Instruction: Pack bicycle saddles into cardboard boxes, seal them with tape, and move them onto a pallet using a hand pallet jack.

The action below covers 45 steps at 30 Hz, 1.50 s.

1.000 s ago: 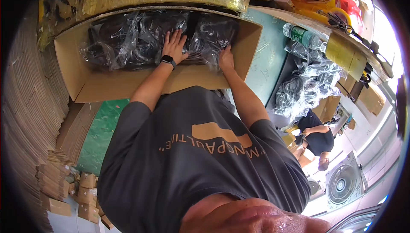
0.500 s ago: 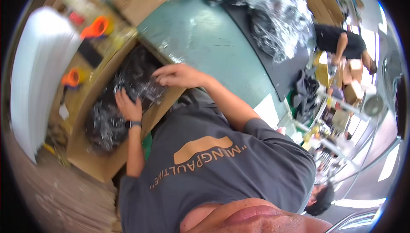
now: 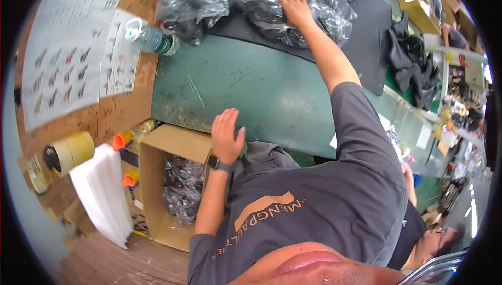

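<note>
My right hand [image 3: 296, 12] reaches to the far side of the green table. Its spread fingers rest on a dark item in a clear plastic bag [image 3: 274, 16], part of a heap of bagged items. My left hand [image 3: 226, 137], with a dark watch on the wrist, is held over the box's right edge near the table's front edge. Its fingers are stretched out and nothing is in them. Below and left of it stands an open cardboard box [image 3: 157, 201]. Inside the box lie dark items in clear plastic [image 3: 183, 188]; my left forearm partly hides the box's right side.
A plastic bottle [image 3: 151, 40] lies at the table's far left, by a cardboard panel with printed sheets [image 3: 63, 60]. White foam sheets [image 3: 102, 193], orange-cored tape rolls [image 3: 123, 140] and a yellow tape roll [image 3: 73, 150] are left of the box. Other people are at the right.
Both hands have left the bagged items in the box. My right hand has moved far out to the heap on the table; my left has lifted toward the table edge. The view has turned.
</note>
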Each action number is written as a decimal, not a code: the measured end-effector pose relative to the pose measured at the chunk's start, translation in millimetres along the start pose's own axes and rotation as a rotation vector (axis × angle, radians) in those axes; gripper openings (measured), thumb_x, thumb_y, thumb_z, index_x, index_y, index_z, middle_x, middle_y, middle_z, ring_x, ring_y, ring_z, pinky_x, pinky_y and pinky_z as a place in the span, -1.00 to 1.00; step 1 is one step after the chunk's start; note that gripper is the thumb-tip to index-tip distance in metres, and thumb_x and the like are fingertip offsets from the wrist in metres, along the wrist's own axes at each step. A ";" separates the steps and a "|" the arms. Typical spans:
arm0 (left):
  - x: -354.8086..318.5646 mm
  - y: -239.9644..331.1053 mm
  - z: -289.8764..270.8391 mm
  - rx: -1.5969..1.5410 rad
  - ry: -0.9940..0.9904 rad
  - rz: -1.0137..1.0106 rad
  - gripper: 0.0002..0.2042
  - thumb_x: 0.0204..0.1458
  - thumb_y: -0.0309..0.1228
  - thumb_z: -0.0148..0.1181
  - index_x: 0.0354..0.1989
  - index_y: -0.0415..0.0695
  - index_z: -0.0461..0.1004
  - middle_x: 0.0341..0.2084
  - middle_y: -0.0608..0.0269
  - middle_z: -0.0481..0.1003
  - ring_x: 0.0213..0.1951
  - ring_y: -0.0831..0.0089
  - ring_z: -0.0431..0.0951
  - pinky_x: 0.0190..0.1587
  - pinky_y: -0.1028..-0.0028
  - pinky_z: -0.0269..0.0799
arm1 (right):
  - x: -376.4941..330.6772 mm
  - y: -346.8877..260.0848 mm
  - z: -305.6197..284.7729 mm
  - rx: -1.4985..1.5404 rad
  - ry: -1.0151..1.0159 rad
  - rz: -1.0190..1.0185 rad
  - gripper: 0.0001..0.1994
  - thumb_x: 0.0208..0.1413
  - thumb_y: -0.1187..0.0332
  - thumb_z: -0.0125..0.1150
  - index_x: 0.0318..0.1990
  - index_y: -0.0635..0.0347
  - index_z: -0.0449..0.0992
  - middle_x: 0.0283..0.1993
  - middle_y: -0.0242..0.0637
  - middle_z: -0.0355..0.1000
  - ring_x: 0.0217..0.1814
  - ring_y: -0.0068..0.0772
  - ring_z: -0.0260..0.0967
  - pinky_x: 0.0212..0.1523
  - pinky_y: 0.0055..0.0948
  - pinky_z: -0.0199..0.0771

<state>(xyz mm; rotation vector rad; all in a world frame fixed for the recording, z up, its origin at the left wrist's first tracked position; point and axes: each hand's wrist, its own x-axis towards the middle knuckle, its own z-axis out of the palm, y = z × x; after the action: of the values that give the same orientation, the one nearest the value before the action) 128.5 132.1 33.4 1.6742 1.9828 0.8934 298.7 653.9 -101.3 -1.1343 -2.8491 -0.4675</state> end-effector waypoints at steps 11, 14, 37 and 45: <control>86.9 -69.6 140.3 -1.179 0.219 -1.172 -0.11 0.31 -0.12 0.39 0.60 -0.30 -0.02 0.42 -0.15 0.38 0.37 0.17 0.46 0.41 0.26 0.34 | -183.5 -197.7 -82.8 1.854 -0.803 0.241 -0.28 0.18 -0.02 0.37 0.27 0.47 0.44 -0.13 0.26 0.63 -0.10 0.29 0.64 -0.01 0.02 0.63; 26.4 -102.9 158.4 -1.234 0.106 -1.185 0.17 0.13 -0.21 0.50 0.66 -0.31 -0.33 0.41 -0.20 0.38 0.38 0.07 0.46 0.41 0.27 0.35 | -200.7 -136.9 -141.9 1.109 -0.898 -0.396 -0.60 0.22 0.08 0.33 -0.01 0.23 0.71 -0.18 0.01 0.68 -0.12 0.04 0.68 0.04 -0.06 0.63; -149.4 8.7 -69.3 -1.318 -0.044 -0.705 0.10 -0.08 -0.39 0.64 0.64 -0.19 0.04 0.42 0.20 0.37 0.40 0.43 0.34 0.46 0.36 0.23 | -204.9 -330.2 -98.4 0.949 -0.338 0.124 -0.13 0.05 0.21 0.62 0.46 0.39 0.31 0.32 0.06 0.49 0.28 0.05 0.52 0.32 -0.10 0.51; -318.9 5.1 -174.6 -1.546 0.659 -0.624 0.03 -0.01 -0.45 0.55 0.65 -0.12 0.03 0.22 0.24 0.48 0.03 0.47 0.57 0.03 0.41 0.59 | -168.2 -450.7 -265.3 1.333 -0.385 0.054 -0.34 0.10 0.36 0.64 0.28 0.50 0.46 0.18 0.00 0.58 0.12 -0.23 0.54 0.22 -0.23 0.54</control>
<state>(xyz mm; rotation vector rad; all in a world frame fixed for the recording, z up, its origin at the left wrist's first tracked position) 82.8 -215.4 129.7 -0.1093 1.1251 2.0009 96.8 155.0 8.9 -0.9526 -2.3700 1.5353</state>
